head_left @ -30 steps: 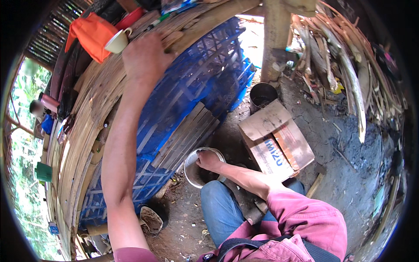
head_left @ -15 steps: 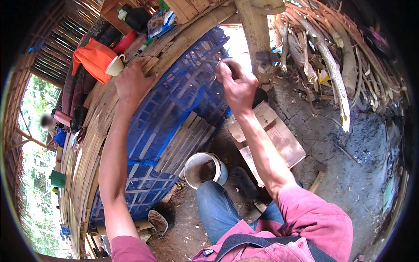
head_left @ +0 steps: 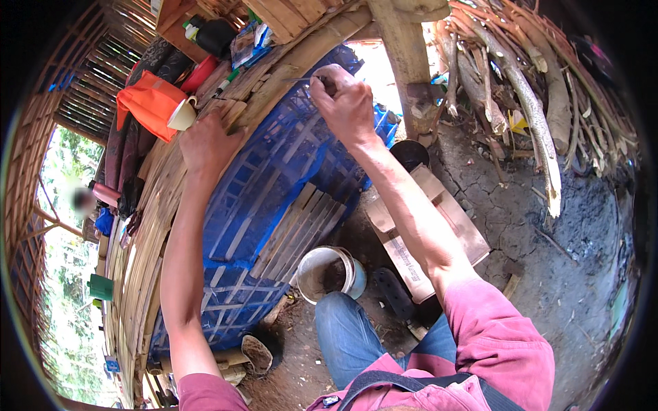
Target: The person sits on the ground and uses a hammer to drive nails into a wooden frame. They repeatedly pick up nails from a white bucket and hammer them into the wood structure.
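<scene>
Pale bamboo, split into long rough slats, running under and past the left hand (head_left: 211,145) as a bench (head_left: 154,205): probably stiff, likely splintery along the edge. Left hand on or just above that edge, thumb spread from the fingers, fingertips hidden; impossible to say whether gripping anything. Right hand (head_left: 342,106) off to the right, above a crinkled blue sheet (head_left: 291,156), curled narrow, apparently pinching a thin sliver (head_left: 299,79) poking out leftward; too fine to make out the material. By the look, nearly weightless, perhaps bendy, easily dropped; best taken between thumb and fingertip, close to one end. Just beyond the left hand, a smooth cream cup (head_left: 181,116) beside limp orange cloth (head_left: 146,103). Below the right hand, a round white bucket (head_left: 310,274) with dark contents, and a flat-sided cardboard box (head_left: 452,214). Farther right, knobbly sticks (head_left: 541,103), heaped.
</scene>
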`<state>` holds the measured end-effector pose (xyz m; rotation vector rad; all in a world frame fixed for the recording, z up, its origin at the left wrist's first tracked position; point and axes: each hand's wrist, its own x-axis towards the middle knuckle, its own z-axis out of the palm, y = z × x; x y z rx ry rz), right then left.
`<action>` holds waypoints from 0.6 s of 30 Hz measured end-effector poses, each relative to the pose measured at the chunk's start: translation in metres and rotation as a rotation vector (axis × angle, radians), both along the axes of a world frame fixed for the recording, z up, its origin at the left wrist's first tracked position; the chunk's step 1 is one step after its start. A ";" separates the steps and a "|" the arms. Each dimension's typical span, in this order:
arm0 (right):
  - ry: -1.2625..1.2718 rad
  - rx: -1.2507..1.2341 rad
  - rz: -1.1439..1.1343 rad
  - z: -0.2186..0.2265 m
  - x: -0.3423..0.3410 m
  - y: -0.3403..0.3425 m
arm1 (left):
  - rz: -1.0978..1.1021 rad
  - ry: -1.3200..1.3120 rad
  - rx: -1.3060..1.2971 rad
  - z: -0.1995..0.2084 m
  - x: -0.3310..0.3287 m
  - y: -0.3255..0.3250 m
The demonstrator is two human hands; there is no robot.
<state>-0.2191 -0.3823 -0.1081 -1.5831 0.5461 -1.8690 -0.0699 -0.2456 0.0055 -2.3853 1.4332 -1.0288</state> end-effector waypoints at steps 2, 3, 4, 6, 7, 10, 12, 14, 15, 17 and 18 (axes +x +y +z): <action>0.285 0.004 0.022 0.008 -0.001 -0.010 | 0.035 -0.005 0.012 0.001 -0.002 0.000; 0.430 0.006 0.030 0.010 -0.001 -0.013 | 0.027 -0.011 0.013 -0.001 -0.001 -0.002; 0.477 -0.036 -0.006 0.010 0.001 -0.011 | 0.019 -0.017 0.014 -0.003 0.001 -0.003; 0.508 -0.125 -0.103 0.015 0.004 -0.002 | 0.020 -0.036 0.019 -0.002 0.004 -0.003; 0.523 -0.169 -0.151 0.017 0.005 0.000 | 0.021 -0.041 0.023 -0.002 0.004 -0.002; 0.673 -0.178 -0.074 0.024 0.008 -0.015 | 0.047 -0.049 0.034 -0.003 0.002 0.002; 0.835 -0.123 -0.054 0.034 0.007 -0.021 | 0.030 -0.041 0.022 -0.004 0.000 0.000; 0.814 -0.152 -0.032 0.034 0.016 -0.034 | -0.015 -0.027 -0.007 -0.004 -0.004 0.003; 0.800 -0.167 -0.023 0.032 0.020 -0.039 | -0.018 -0.003 0.007 -0.003 -0.003 0.001; 0.744 -0.203 -0.023 0.024 0.020 -0.044 | -0.018 0.047 0.027 -0.002 0.000 -0.001; 0.732 -0.213 -0.015 0.025 0.021 -0.046 | -0.025 0.052 0.003 -0.003 -0.003 0.000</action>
